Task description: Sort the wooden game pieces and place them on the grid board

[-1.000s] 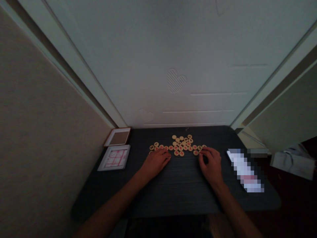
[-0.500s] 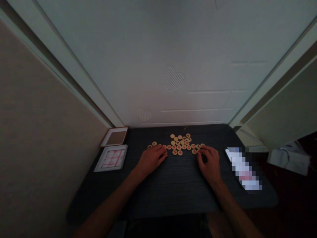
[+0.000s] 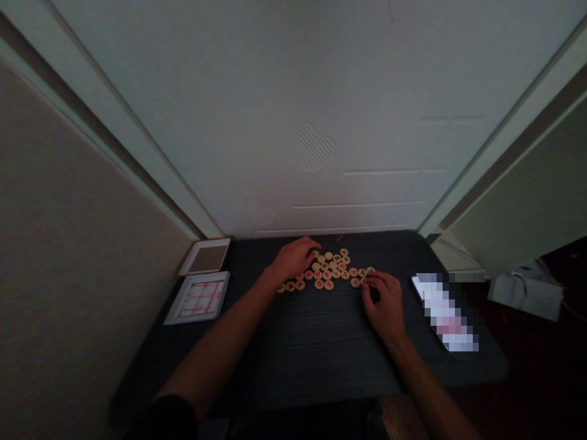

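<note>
Several round tan game discs (image 3: 332, 269) with red and dark marks lie in a cluster on the dark table (image 3: 321, 348), near its far edge. My left hand (image 3: 296, 258) reaches over the far left part of the cluster, its curled fingertips touching the discs at the back. Resting at the right end of the row of discs, my right hand (image 3: 384, 300) has its fingers bent, the tips against the last discs. The dim light hides whether either hand pinches a disc.
A white box lid with a red grid (image 3: 199, 298) and a brown-bottomed box tray (image 3: 205, 257) lie at the table's left edge. A phone with a lit screen (image 3: 443, 311) lies at the right. A white door (image 3: 321, 122) stands right behind the table.
My left hand has moved from the left end of the disc row forward to the back of the cluster. My right hand has stayed in place.
</note>
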Demonstrator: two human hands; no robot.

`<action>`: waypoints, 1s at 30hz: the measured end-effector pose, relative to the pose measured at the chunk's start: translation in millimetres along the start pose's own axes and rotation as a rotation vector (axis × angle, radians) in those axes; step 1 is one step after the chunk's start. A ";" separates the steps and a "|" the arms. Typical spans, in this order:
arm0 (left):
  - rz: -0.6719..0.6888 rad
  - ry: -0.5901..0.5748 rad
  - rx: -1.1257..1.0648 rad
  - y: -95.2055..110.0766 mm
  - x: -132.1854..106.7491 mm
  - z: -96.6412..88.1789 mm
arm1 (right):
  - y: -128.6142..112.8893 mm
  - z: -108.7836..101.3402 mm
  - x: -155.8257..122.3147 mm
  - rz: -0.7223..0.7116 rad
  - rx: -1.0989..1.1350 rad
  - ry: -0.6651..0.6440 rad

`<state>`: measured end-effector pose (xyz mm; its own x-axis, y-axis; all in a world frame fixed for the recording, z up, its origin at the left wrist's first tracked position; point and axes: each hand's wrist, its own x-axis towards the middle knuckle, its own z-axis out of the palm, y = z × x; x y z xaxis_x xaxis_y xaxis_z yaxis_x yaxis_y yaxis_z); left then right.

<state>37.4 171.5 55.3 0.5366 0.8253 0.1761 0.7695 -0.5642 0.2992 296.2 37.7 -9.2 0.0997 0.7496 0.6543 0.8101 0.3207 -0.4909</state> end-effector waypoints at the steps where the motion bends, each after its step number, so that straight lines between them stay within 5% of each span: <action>1: 0.023 -0.022 -0.004 -2.5 2.7 1.3 | 0.1 0.0 -0.2 0.004 0.002 0.001; 6: 0.081 -0.097 -0.006 -13.4 6.3 6.7 | 0.1 0.8 -0.1 0.014 0.012 0.007; 13: 0.048 -0.058 0.010 -18.7 10.2 1.8 | -4.8 -2.3 1.7 0.018 0.045 0.022; 17: 0.062 0.012 -0.032 4.2 -1.8 -13.0 | -12.2 -7.7 2.4 0.010 0.103 0.022; 20: 0.083 0.106 -0.307 36.6 -24.9 -16.6 | -18.2 -9.9 1.6 -0.032 0.158 -0.039; 25: 0.006 0.026 -0.714 79.6 -64.5 4.4 | -23.5 -7.0 -3.5 -0.130 0.224 -0.154; 30: -0.042 0.035 -0.850 81.4 -81.1 29.3 | -23.2 -1.9 -11.2 -0.184 0.220 -0.205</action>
<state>66.7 57.9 38.0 0.4917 0.8532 0.1739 0.2591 -0.3340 0.9062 277.4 20.7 -4.1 -0.1726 0.7612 0.6251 0.6576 0.5615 -0.5023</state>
